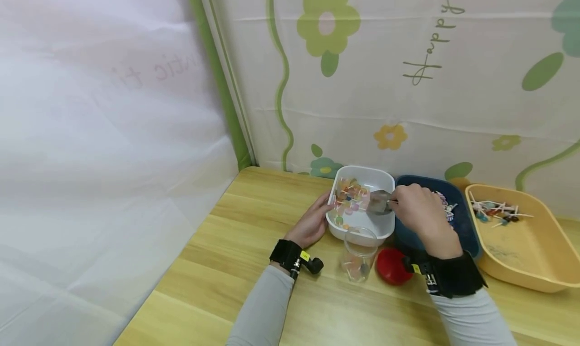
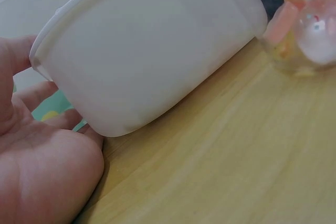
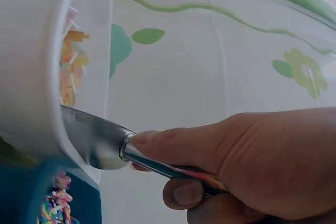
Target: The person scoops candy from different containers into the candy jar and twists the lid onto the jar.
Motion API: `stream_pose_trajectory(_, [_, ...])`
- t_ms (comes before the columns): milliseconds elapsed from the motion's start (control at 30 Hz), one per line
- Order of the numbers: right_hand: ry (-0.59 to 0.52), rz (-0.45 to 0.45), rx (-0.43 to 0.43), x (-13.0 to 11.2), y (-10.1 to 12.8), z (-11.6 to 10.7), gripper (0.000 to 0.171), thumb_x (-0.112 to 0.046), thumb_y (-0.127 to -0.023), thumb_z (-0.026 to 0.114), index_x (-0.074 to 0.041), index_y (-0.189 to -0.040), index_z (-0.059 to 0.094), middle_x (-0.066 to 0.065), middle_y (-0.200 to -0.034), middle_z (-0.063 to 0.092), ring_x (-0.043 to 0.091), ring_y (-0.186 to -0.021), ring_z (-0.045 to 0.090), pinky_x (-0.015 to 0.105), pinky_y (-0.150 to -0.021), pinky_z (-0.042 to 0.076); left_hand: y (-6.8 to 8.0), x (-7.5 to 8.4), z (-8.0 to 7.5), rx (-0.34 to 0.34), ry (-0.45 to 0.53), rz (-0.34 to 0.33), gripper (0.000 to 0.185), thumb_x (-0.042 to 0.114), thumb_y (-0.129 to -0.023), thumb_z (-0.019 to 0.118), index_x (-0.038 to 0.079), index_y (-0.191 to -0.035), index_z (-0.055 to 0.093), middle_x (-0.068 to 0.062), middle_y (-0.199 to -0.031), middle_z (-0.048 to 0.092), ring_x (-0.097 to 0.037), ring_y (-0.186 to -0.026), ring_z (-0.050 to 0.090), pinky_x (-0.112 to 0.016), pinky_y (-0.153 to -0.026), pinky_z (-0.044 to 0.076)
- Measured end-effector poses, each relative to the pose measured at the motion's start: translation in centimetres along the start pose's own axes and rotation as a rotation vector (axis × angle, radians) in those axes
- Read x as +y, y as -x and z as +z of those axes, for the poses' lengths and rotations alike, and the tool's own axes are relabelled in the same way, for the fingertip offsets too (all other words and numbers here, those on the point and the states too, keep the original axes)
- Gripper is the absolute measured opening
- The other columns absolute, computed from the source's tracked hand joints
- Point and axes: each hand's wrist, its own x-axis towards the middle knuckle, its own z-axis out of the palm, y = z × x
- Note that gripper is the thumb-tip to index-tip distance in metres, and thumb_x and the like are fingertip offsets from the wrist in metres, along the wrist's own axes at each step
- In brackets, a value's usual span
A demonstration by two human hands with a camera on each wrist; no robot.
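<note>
Item: white tub (image 1: 362, 225), rounded rectangle, standing on a pale wooden bench (image 1: 235, 265) near its back edge, holding a loose heap of small lollipops (image 1: 349, 197) in orange, pink and green with white sticks. Left hand (image 1: 311, 224): fingers relaxed and nearly straight, resting against the tub's left wall, thumb at the rim; the left wrist view shows the palm on the bench just beside the tub's base, gripping nothing. Right hand (image 1: 419, 210): fingers curled round the handle of a metal scoop (image 1: 379, 203), forefinger laid along the neck; the scoop's bowl lies inside the tub over its right rim, among the lollipops. Clear jar (image 1: 359, 255): upright, lid off, just in front of the tub, a few sweets in its bottom. Red lid (image 1: 392, 266): lying on the bench just to the right of the jar. Dark blue tray (image 1: 466, 230): touching the tub's right side, wrapped sweets inside, partly hidden by the right hand. Yellow tray (image 1: 521, 255): further right, a small cluster of lollipops at its far end. Backdrop: white cloth (image 1: 362, 84) printed with green flowers and vines.
</note>
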Motion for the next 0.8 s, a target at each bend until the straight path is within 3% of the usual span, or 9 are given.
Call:
stream_pose_trajectory(167, [-0.03, -0.003, -0.005, 0.5, -0.5, 0.7, 0.011, -0.011, -0.092, 0.072, -0.004, -0.092, 0.081, 0.012, -0.078, 0.069, 0.026, -0.062, 0.057, 0.039, -0.049, 0.044, -0.1, 0.0, 0.1, -0.003, 0.001, -0.004, 0.059, 0.01, -0.108, 0.047, 0.02, -0.163, 0.028, -0.004, -0.171, 0.018, -0.019, -0.155, 0.02, -0.036, -0.127, 0.019])
stream_pose_trajectory(300, [-0.083, -0.022, -0.036, 1.2, -1.1, 1.5, 0.013, -0.012, -0.092, 0.074, -0.002, -0.095, 0.081, 0.015, -0.088, 0.074, 0.024, -0.069, 0.062, 0.041, -0.056, 0.051, -0.1, 0.1, 0.2, 0.002, -0.004, 0.001, 0.058, 0.01, -0.109, 0.045, 0.021, -0.163, 0.028, -0.004, -0.171, 0.017, -0.02, -0.155, 0.02, -0.036, -0.127, 0.019])
stream_pose_trajectory(500, [-0.18, -0.071, -0.094, 1.7, -1.8, 2.4, 0.013, -0.015, -0.092, 0.076, -0.003, -0.094, 0.082, 0.011, -0.088, 0.076, 0.02, -0.069, 0.06, 0.033, -0.056, 0.047, 0.0, 0.1, 0.2, -0.001, -0.003, 0.005, 0.059, 0.009, -0.108, 0.046, 0.022, -0.163, 0.029, -0.002, -0.171, 0.016, -0.02, -0.155, 0.021, -0.035, -0.126, 0.02])
stream_pose_trajectory(667, [-0.227, -0.184, -0.126, 1.4, -1.8, 2.8, 0.012, -0.016, -0.092, 0.076, -0.006, -0.093, 0.083, 0.005, -0.087, 0.077, 0.016, -0.073, 0.063, 0.034, -0.063, 0.051, 0.1, 0.1, 0.1, -0.036, -0.002, 0.018, 0.059, 0.008, -0.108, 0.044, 0.018, -0.164, 0.026, -0.006, -0.171, 0.017, -0.022, -0.155, 0.021, -0.036, -0.127, 0.02])
stream_pose_trajectory(800, [-0.323, -0.288, -0.182, 1.3, -1.9, 3.2, 0.011, -0.016, -0.093, 0.076, -0.008, -0.095, 0.083, 0.001, -0.086, 0.078, 0.009, -0.071, 0.064, 0.028, -0.062, 0.052, 0.1, 0.1, 0.1, -0.018, -0.002, 0.017, 0.059, 0.008, -0.108, 0.045, 0.018, -0.163, 0.027, -0.006, -0.171, 0.017, -0.021, -0.155, 0.018, -0.036, -0.127, 0.017])
